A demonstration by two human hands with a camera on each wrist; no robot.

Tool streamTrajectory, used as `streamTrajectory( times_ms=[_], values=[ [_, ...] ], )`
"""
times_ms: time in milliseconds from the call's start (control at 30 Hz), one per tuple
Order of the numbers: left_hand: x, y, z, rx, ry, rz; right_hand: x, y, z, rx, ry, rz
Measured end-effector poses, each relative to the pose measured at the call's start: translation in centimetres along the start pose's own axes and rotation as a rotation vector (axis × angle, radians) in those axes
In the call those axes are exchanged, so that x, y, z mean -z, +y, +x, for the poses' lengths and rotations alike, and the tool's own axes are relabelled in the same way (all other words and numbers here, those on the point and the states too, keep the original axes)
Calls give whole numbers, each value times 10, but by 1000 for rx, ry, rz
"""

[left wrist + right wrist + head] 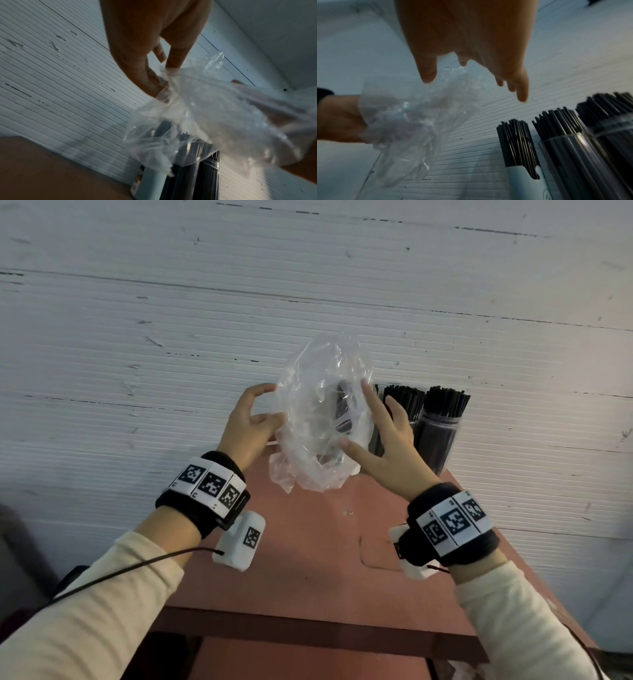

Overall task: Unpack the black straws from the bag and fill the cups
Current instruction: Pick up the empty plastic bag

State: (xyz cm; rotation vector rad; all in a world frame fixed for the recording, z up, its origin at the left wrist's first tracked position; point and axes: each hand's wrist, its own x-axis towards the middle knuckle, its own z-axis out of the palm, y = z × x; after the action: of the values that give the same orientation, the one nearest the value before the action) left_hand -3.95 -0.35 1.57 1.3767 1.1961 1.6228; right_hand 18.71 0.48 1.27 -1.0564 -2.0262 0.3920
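Now the clear plastic bag is held up in the air above the reddish bench, between both hands, just in front of the cups. Left hand pinches the bag's edge w/ thumb and curled fingers, prob. to keep the mouth open and the film taut. Right hand is spread, fingers mostly straight and resting against the bag's other side, more steadying than gripping; whether the thumb pinches the film, can't tell. Bag looks empty or nearly so: a dark shape shows through it in the head view, but that may be a cup behind it, not contents. Black straws stand upright in three containers right behind the bag, against the white ribbed wall: two clear cups packed full, plus a pale-blue holder nearest the bag, also holding a bundle. Judging by that, filling seems about done; bag is likely being checked for leftovers or about to be crumpled. Thin film could snag straw tips if lowered.
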Motion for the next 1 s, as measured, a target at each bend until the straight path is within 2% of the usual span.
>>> streamTrajectory(
  times_ms=[100, 233, 400, 533, 633, 867, 1000],
  values=[
    [-8, 1, -4, -16, 17, 6, 0, 9, 4, -32, -109, 204],
    [-23, -1, -7, -35, 19, 37, 0, -3, 6, 18, -65, 334],
    [-41, 4, -13, -49, -115, 37, 2, -19, 20, 143, -111, 203],
    [-44, 9, -16, -121, -197, 70, 3, -17, 21, 130, -156, 173],
    [-45, 11, -17, -143, -252, 81, 3, -14, 18, 134, -125, 139],
    [-42, 8, -24, -166, -206, 123, 3, -8, 13, 138, -52, 97],
    [-21, 12, -36, -200, -150, 282, 6, -7, 14, 137, -2, 113]
  ],
)
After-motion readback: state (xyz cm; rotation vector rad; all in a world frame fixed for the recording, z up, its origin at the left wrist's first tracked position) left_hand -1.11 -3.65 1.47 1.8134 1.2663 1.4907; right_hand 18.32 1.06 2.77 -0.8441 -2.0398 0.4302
